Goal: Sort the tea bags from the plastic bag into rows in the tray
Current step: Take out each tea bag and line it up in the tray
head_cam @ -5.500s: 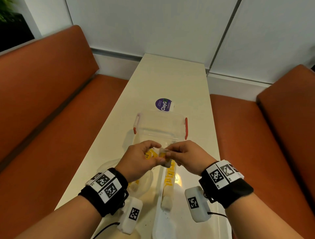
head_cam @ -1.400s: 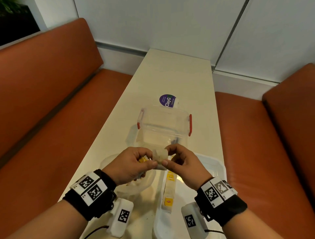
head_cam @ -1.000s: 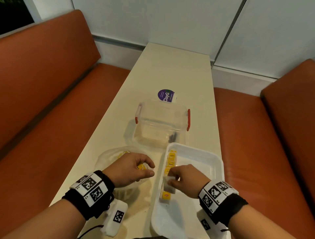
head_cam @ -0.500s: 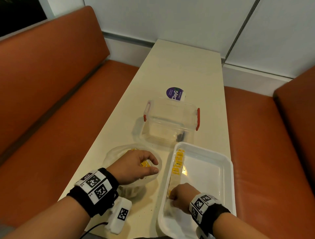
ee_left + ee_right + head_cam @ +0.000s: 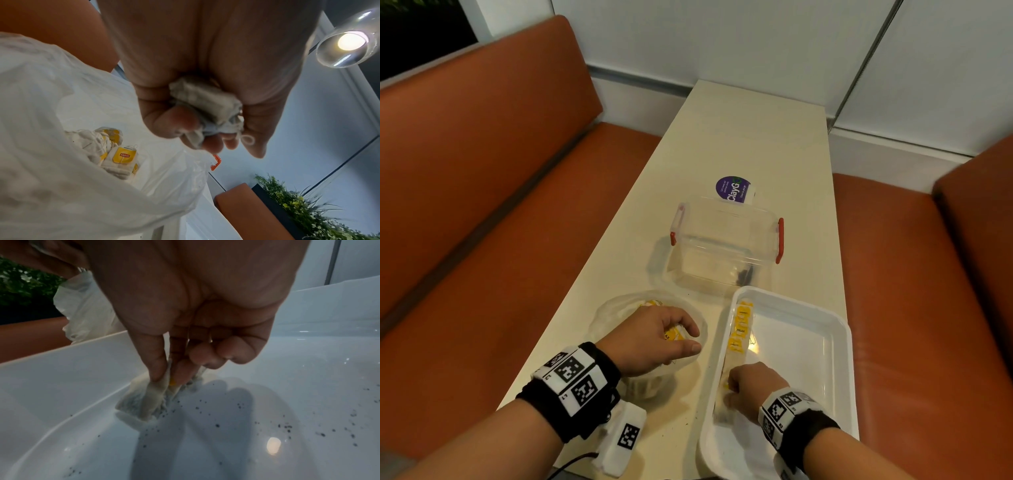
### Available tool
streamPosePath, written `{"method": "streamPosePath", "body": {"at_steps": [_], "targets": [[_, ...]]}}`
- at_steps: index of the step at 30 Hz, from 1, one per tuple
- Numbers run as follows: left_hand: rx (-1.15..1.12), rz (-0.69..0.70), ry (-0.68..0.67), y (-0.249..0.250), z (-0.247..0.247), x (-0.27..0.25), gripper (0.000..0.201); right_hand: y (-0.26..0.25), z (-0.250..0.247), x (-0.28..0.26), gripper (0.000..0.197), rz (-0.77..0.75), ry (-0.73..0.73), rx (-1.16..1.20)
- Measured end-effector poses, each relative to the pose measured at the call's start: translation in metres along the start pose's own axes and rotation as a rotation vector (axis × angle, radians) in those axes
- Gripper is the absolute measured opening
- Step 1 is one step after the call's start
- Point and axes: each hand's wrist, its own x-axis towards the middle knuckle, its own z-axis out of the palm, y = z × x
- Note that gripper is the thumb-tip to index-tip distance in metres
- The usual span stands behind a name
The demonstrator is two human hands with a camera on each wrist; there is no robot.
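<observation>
A white tray [image 5: 808, 363] lies at the near right of the table, with a row of yellow-tagged tea bags [image 5: 740, 327] along its left wall. My right hand [image 5: 729, 384] is low in the tray at the near end of that row. Its thumb and fingers [image 5: 158, 369] pinch a tea bag [image 5: 144, 402] against the tray floor [image 5: 287, 394]. My left hand [image 5: 688, 337] is inside the clear plastic bag [image 5: 613, 308]. In the left wrist view its curled fingers [image 5: 174, 121] grip a crumpled tea bag [image 5: 205, 100]. Several loose tea bags [image 5: 121, 155] lie deeper in the bag [image 5: 51, 113].
A clear plastic box [image 5: 726, 246] with red latches stands just beyond the tray and bag. A purple round sticker [image 5: 734, 190] lies behind it. Dark tea crumbs [image 5: 320, 433] dot the tray floor. Orange bench seats [image 5: 482, 240] flank the narrow table.
Both hands held a tea bag between them above the table. The right hand then carried it down to the near end of the row in the tray. The left hand went into the bag.
</observation>
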Motion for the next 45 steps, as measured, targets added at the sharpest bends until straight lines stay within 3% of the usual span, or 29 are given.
{"method": "streamPosePath", "body": {"at_steps": [4, 7, 10, 14, 19, 24, 31, 34, 37, 38, 41, 45], "targets": [[-0.245, -0.059, 0.024, -0.003, 0.003, -0.001, 0.019, -0.001, -0.008, -0.005, 0.020, 0.025, 0.051, -0.065], [-0.635, -0.190, 0.085, -0.001, 0.007, -0.001, 0.048, -0.003, -0.027, -0.009, 0.026, 0.013, 0.163, -0.011], [-0.866, -0.328, 0.113, 0.005, 0.006, 0.002, 0.059, -0.015, -0.049, -0.013, 0.025, -0.110, 0.308, 0.199], [-0.951, -0.320, 0.064, 0.008, 0.006, 0.008, 0.067, -0.045, -0.070, -0.028, 0.015, -0.340, 0.454, 0.417], [-0.825, -0.274, 0.038, 0.012, 0.011, 0.015, 0.078, -0.069, -0.082, -0.031, 0.021, -0.373, 0.530, 0.448], [-0.805, -0.236, 0.028, 0.018, 0.015, 0.017, 0.080, -0.072, -0.084, -0.029, 0.016, -0.323, 0.473, 0.476], [-0.930, -0.233, -0.003, 0.013, 0.010, 0.019, 0.074, -0.063, -0.084, -0.032, 0.011, -0.386, 0.360, 0.773], [-0.919, -0.210, 0.084, 0.011, 0.007, 0.017, 0.071, -0.053, -0.089, -0.034, 0.016, -0.425, 0.317, 0.881], [-0.854, -0.065, 0.127, 0.003, 0.000, 0.016, 0.086, -0.042, -0.097, -0.039, 0.015, -0.435, 0.316, 0.867], [-0.766, -0.005, 0.091, 0.002, -0.004, 0.014, 0.082, -0.039, -0.100, -0.041, 0.014, -0.436, 0.315, 0.851], [-0.381, 0.094, -0.017, 0.009, -0.009, 0.009, 0.037, -0.034, -0.106, -0.046, 0.014, -0.432, 0.317, 0.769], [-0.170, 0.214, 0.029, 0.013, 0.003, 0.009, 0.007, -0.028, -0.109, -0.051, 0.011, -0.415, 0.380, 0.663]]}}
